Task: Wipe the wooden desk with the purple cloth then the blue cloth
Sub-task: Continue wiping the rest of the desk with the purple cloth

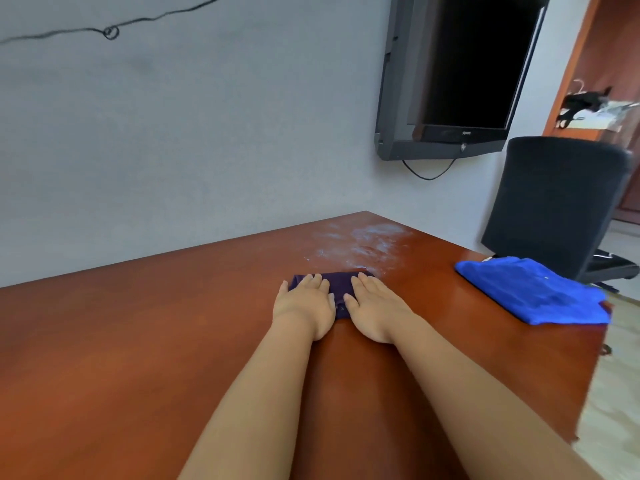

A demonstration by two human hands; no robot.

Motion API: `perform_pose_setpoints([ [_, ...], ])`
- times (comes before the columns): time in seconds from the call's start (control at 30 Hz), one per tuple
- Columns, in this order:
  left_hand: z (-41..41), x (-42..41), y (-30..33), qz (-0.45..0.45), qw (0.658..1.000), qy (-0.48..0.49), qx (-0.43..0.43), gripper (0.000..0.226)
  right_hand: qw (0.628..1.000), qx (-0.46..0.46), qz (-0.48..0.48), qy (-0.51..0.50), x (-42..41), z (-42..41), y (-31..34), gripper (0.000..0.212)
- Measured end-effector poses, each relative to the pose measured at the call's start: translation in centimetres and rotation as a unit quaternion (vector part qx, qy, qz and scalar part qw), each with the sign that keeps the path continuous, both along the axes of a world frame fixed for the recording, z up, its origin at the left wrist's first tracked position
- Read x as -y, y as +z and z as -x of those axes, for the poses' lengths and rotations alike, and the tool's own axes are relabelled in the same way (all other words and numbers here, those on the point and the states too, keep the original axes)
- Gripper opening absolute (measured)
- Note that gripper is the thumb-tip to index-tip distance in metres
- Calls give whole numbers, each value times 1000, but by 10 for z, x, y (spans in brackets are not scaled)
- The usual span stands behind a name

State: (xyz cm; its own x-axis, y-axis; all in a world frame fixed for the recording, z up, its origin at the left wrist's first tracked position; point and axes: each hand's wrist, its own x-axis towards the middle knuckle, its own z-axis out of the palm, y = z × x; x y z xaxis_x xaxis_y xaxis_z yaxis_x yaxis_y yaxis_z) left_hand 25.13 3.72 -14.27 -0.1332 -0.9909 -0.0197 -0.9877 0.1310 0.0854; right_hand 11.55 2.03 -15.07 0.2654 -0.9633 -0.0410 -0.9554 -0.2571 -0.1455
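Note:
A folded purple cloth (337,284) lies on the wooden desk (138,341) near its middle. My left hand (304,308) and my right hand (374,308) both press flat on the cloth, side by side, fingers straight and pointing away from me. Most of the cloth is hidden under my palms. A white powdery smear (363,245) covers the desk just beyond the cloth, toward the far corner. A folded blue cloth (533,292) rests at the desk's right edge, well apart from my hands.
A grey wall runs along the desk's far side. A dark monitor (464,71) hangs on the wall at the upper right. A black office chair (557,206) stands past the desk's right edge, beside a wooden shelf unit (595,57).

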Motion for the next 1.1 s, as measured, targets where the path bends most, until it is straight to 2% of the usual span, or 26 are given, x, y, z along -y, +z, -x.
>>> perform_pose_setpoints([
  [0.27, 7, -78, 3, -31, 999, 0, -8, 53, 1000, 2, -13, -5, -79, 10, 0, 58],
  [0.5, 12, -105, -2, -30, 999, 13, -4, 54, 1000, -1, -9, 1, -99, 13, -3, 58],
  [0.73, 13, -72, -1, -33, 999, 8, -2, 54, 1000, -3, -1, -1, -68, 15, -5, 58],
  [1.1, 16, 32, -4, -8, 1000, -2, -5, 53, 1000, -18, 4, -5, 34, 18, -4, 58],
])
